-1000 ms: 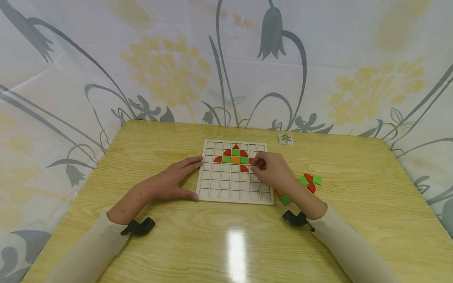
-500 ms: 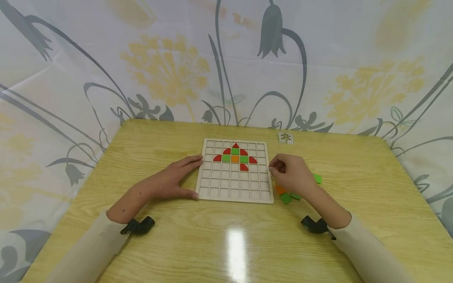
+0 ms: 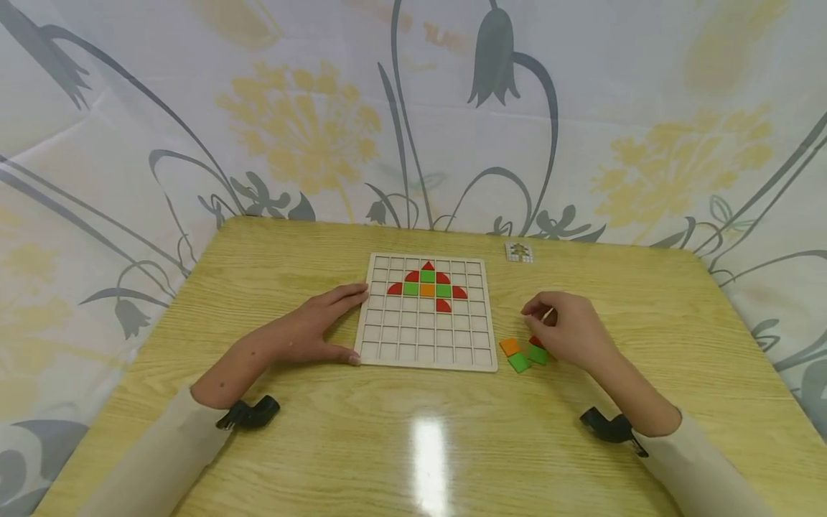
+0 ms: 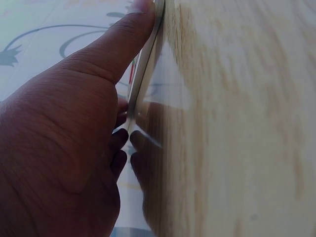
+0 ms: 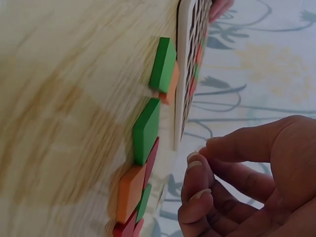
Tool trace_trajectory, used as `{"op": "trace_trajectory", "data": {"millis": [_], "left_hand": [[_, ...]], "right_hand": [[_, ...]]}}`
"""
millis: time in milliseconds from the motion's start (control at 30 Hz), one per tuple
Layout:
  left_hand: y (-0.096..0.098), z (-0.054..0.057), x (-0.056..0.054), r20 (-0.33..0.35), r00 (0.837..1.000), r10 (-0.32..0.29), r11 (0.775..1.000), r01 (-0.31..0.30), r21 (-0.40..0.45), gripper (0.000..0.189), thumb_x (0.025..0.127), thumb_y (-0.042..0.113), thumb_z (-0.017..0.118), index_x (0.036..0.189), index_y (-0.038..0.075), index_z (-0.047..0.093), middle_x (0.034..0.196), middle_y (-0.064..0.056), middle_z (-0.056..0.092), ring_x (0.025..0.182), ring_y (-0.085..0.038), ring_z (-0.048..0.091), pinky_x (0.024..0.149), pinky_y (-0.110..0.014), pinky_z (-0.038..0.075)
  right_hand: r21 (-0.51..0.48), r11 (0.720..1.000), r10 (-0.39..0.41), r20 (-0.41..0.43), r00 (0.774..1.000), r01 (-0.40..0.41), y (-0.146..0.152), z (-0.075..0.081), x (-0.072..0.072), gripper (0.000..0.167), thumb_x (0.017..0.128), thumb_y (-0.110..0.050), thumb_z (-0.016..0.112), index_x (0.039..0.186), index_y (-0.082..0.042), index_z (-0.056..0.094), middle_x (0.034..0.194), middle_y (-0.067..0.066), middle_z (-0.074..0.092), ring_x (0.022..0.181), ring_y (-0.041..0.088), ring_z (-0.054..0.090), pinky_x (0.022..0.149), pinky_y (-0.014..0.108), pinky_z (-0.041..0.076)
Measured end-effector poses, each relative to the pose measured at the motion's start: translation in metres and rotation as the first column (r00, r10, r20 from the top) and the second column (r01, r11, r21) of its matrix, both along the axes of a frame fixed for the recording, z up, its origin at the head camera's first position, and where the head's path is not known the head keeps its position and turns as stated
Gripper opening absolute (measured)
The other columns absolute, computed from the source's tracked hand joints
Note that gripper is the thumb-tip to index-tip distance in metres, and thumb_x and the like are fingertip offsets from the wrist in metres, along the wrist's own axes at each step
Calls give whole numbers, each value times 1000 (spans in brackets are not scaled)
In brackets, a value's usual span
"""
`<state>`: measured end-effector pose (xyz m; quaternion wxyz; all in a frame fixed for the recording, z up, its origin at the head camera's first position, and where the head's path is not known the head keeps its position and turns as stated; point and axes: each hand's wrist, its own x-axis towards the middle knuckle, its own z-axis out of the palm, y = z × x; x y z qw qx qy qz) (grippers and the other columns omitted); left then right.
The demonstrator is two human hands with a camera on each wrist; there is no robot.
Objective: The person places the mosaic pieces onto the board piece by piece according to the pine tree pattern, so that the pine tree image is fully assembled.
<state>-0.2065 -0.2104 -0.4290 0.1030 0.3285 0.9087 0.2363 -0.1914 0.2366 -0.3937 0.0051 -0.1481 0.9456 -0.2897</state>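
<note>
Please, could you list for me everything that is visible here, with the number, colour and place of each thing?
Grid board: 1, pale, on the table
Placed pieces: 10, six red, three green, one orange, on the board
Loose pieces: at least seven, green, orange and red, right of the board; exact count unclear
Card: 1, whitish with a small pattern, beyond the board, to the right
Table: 1, yellowish wood, under everything
Backdrop: 1, white with grey and yellow flowers, behind the table
Wrist devices: 2, black, one per wrist
Sleeves: 2, light beige, on the forearms
Left hand: 1, bare, touching the board's left edge
Right hand: 1, bare, near the loose pieces
</note>
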Motion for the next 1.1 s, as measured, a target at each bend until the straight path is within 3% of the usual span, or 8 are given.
{"op": "trace_trajectory", "data": {"millis": [367, 833, 1100], "left_hand": [[-1, 1, 1, -1, 1000, -5, 1000, 5, -9, 112, 87, 64, 80, 171, 13, 25, 178, -2, 16, 161, -33, 21, 126, -57, 29], [-2, -1, 0, 8, 1000, -7, 1000, 7, -8, 112, 87, 66, 79, 171, 14, 25, 178, -1, 15, 162, -33, 21, 126, -57, 28], [-1, -2, 0, 14, 1000, 9, 1000, -9, -18, 112, 87, 66, 80, 171, 17, 24, 178, 3, 14, 162, -30, 20, 126, -55, 28]], "right_hand": [[87, 996, 14, 12, 1000, -15, 22, -4, 10, 12, 96, -4, 70, 102, -6, 80, 95, 4, 75, 75, 17, 59, 69, 35, 50], [96, 994, 50, 78, 996, -57, 25, -7, 9, 11, 92, -4, 77, 103, -5, 79, 91, 0, 72, 74, 16, 56, 66, 32, 47], [123, 986, 112, 32, 993, -115, 28, -10, 8, 8, 89, -2, 77, 96, -6, 77, 87, 1, 66, 72, 15, 51, 64, 30, 45]]}}
